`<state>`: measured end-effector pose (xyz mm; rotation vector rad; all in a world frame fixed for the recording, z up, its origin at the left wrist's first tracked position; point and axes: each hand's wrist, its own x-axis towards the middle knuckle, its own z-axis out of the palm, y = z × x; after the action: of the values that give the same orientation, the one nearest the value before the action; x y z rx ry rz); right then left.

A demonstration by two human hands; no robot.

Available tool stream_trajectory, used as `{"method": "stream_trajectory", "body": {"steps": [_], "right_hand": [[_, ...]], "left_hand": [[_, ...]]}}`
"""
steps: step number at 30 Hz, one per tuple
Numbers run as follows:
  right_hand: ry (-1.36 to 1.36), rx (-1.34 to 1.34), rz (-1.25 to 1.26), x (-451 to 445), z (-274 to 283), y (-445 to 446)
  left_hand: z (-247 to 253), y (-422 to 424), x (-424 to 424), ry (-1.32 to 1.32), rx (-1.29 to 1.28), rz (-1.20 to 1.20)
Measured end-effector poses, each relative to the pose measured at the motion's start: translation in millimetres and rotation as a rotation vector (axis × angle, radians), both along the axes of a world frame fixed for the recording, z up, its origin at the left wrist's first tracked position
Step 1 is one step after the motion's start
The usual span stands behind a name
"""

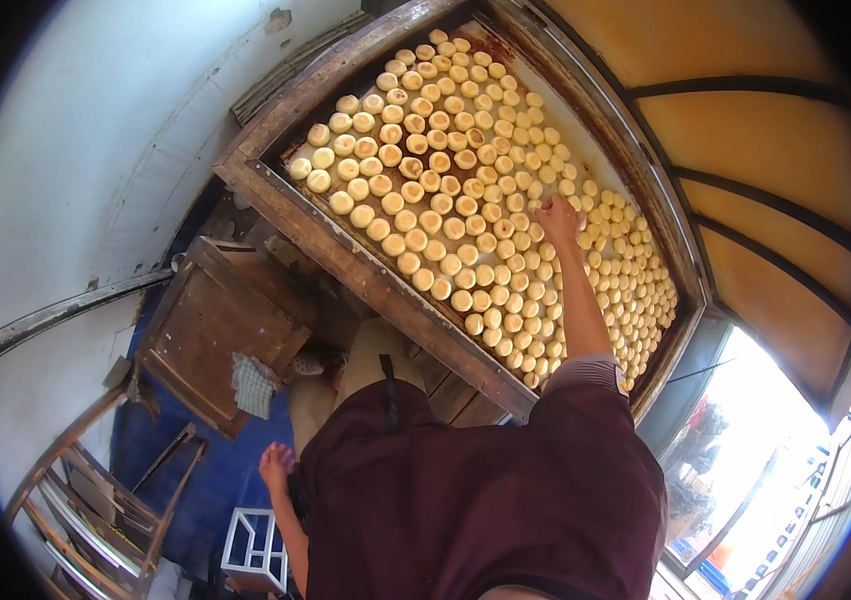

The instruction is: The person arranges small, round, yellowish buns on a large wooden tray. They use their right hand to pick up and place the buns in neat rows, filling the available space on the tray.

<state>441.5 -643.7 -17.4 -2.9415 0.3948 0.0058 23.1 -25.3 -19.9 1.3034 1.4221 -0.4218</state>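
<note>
My right hand (560,219) reaches over a wide metal griddle (487,46) with its fingers curled in. It is among many small round pale-yellow buns (439,161), several of them browned on top. Something pale shows at the edge of the hand, and whether the fingers grip it or a bun is hidden. Toward the right end the buns sit more tightly packed. Low at my side hangs my left hand (276,463), empty, its fingers loosely bent and apart, well away from the griddle.
A raised wooden frame (365,262) borders the griddle. Left of my legs stands a brown wooden cabinet (223,330) with a checked cloth (253,386) on it. A white-framed box (254,551) and a wooden rack (95,510) are below. An orange-brown awning (755,150) curves overhead at right.
</note>
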Motion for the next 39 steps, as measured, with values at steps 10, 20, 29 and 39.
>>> {"method": "stream_trajectory", "body": {"steps": [10,20,29,39], "right_hand": [[0.201,0.013,0.027,-64.9,7.6,29.1],[0.214,-0.027,0.030,-109.6,26.5,23.8],[-0.181,-0.152,0.213,-76.5,8.2,30.5],[-0.089,0.032,-0.149,8.0,-5.0,2.6]], "left_hand": [[1.9,-1.4,0.8,0.016,-0.032,0.004],[-4.9,9.0,9.7,-0.007,-0.035,-0.009],[-0.6,13.3,21.2,0.008,-0.027,-0.057],[1.5,17.2,3.5,0.044,-0.009,-0.086]]}}
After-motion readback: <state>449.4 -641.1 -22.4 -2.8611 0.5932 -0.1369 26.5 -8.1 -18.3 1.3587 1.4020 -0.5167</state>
